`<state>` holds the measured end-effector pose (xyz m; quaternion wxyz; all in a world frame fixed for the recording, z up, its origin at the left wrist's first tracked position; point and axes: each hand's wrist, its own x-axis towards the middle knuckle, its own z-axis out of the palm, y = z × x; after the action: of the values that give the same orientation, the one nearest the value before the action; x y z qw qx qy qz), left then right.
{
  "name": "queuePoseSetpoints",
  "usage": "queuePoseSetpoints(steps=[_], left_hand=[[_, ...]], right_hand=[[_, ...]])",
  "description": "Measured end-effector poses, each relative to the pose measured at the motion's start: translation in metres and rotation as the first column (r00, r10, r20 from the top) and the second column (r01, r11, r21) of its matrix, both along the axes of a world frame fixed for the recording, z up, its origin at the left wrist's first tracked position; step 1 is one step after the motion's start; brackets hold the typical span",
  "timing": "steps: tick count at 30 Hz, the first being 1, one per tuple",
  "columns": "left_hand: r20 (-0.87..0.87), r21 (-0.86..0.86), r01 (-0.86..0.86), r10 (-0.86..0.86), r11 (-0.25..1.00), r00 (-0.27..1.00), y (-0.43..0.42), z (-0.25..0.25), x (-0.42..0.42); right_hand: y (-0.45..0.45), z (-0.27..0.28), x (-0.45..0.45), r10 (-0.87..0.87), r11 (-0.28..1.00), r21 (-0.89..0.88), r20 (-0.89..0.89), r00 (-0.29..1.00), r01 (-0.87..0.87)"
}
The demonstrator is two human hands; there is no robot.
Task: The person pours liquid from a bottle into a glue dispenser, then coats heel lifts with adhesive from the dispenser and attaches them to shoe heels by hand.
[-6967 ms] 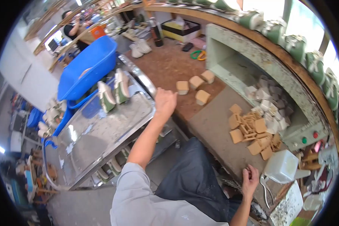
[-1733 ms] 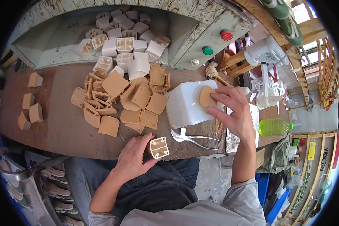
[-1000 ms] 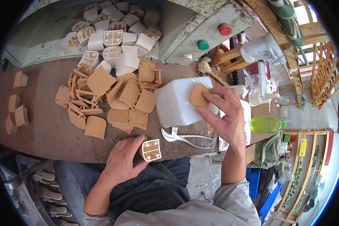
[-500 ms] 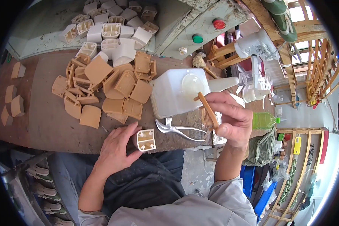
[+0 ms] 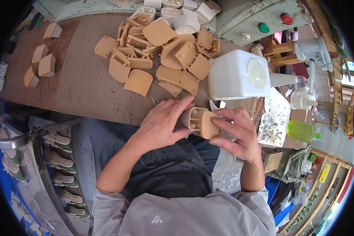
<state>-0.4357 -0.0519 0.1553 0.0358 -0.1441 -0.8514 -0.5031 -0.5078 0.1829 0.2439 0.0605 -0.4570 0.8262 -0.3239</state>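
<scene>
My left hand [image 5: 159,124] grips a hollow white plastic heel block [image 5: 193,118] by its outer wall, near the table's front edge. The block's open, ribbed end faces right. Between the thumb and fingers of my right hand [image 5: 240,133] is a tan plastic cap [image 5: 209,125], held against that open end and partly covering it. Whether its pegs sit inside the block I cannot tell. A heap of tan caps [image 5: 139,82] lies just beyond my left hand. Behind my hands, the metal pliers [image 5: 214,105] are mostly hidden.
A white plastic bottle [image 5: 228,76] lies on its side beyond my right hand. White heel blocks [image 5: 187,23] are piled at the back. Several capped blocks [image 5: 47,65] stand at the far left. A green-liquid bottle [image 5: 301,131] is at right; shoes [image 5: 59,158] hang on a rack lower left.
My right hand has brought the tan cap leftward and down to the block's open end. My left hand has lifted and turned the block toward it. The view has shifted.
</scene>
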Motion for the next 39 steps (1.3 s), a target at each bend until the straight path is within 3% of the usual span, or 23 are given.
queuePoseSetpoints(steps=[2, 9, 12, 19, 24, 27, 28, 31, 34, 37, 39], left_hand=[[-0.013, -0.006, -0.003, 0.003, 1.0, 1.0, 0.0, -0.001, 0.0], [-0.015, -0.004, -0.03, 0.03, 1.0, 0.999, 0.001, -0.001, 0.0], [-0.12, 0.042, 0.053, -0.048, 0.998, 0.992, -0.003, 0.002, -0.003], [0.01, 0.054, 0.024, -0.024, 0.998, 1.0, -0.001, 0.014, -0.002], [-0.006, -0.032, 0.017, -0.017, 0.999, 1.0, 0.004, 0.015, 0.003], [-0.005, -0.07, -0.019, 0.019, 0.997, 1.0, 0.009, 0.018, 0.008], [-0.078, -0.057, -0.027, 0.022, 0.998, 0.997, 0.01, 0.009, 0.009], [-0.261, -0.094, -0.08, 0.053, 0.992, 0.964, 0.013, 0.001, 0.007], [-0.2, -0.188, -0.135, 0.097, 0.973, 0.975, 0.02, 0.002, 0.014], [-0.102, -0.165, -0.178, 0.163, 0.97, 0.981, 0.023, -0.001, 0.016], [-0.076, -0.129, -0.228, 0.219, 0.965, 0.973, 0.026, -0.005, 0.015]], right_hand=[[-0.003, -0.012, 0.001, 0.008, 0.999, 0.036, -0.094, 0.996, -0.005], [-0.013, -0.017, 0.0, 0.043, 0.994, 0.105, -0.182, 0.982, -0.024], [-0.016, -0.015, 0.002, 0.05, 0.989, 0.145, -0.199, 0.979, -0.021], [-0.015, -0.018, 0.011, -0.004, 0.986, 0.164, -0.195, 0.981, 0.037], [-0.006, -0.029, 0.017, -0.028, 0.991, 0.118, -0.248, 0.968, 0.059], [0.013, -0.03, 0.024, -0.131, 0.987, 0.062, -0.201, 0.971, 0.146], [0.03, -0.038, 0.028, -0.259, 0.939, 0.159, -0.252, 0.932, 0.304], [0.074, -0.043, 0.039, -0.315, 0.842, 0.303, -0.396, 0.863, 0.447], [0.082, -0.039, 0.046, -0.234, 0.772, 0.488, -0.377, 0.896, 0.407], [0.084, -0.043, 0.064, -0.432, 0.817, 0.374, -0.108, 0.896, 0.439], [0.078, -0.04, 0.074, -0.512, 0.844, 0.176, -0.018, 0.859, 0.507]])
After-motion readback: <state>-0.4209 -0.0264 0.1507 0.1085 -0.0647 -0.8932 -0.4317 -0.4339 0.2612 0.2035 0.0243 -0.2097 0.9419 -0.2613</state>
